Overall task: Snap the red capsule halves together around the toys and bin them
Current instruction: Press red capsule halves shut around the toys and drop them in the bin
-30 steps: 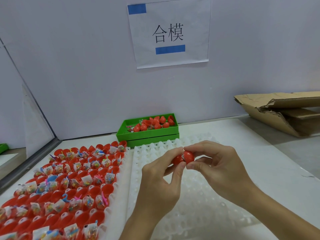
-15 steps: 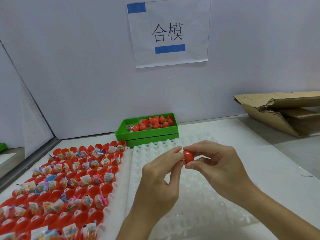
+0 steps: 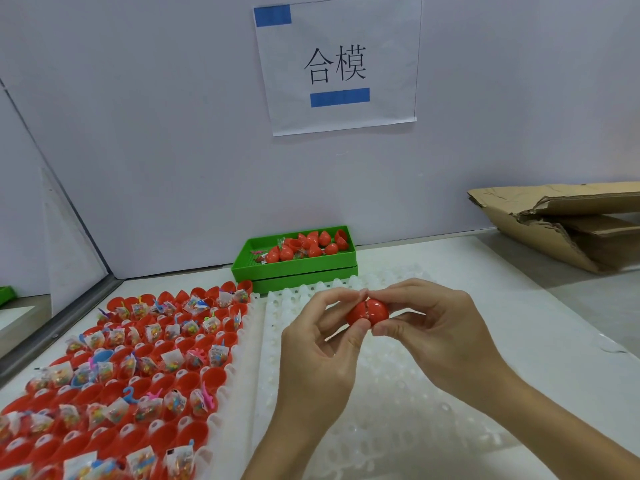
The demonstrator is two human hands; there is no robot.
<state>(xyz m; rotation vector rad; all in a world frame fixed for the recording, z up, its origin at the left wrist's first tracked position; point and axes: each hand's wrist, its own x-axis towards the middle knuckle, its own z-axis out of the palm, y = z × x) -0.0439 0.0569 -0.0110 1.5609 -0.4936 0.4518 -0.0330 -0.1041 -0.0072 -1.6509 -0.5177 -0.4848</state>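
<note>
Both hands — left [image 3: 322,344], right [image 3: 429,334] — now pinch the capsule [image 3: 367,311] nearly closed (thin seam showing).

Assembly workstation in a small toy-packing workshop.
A partitioned bench with a posted station sign [image 3: 337,64], trays of toy-filled red capsule halves [image 3: 138,358], a white moulded tray [image 3: 398,410], a green bin [image 3: 294,263] and flattened cardboard [image 3: 571,223].

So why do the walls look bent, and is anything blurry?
Head view: the wide lens bows the wall seam at left; light is soft and even, with faint shadows. The capsule between the left hand and right hand is sharp, and the white tray looks washed out near the bottom.
</note>
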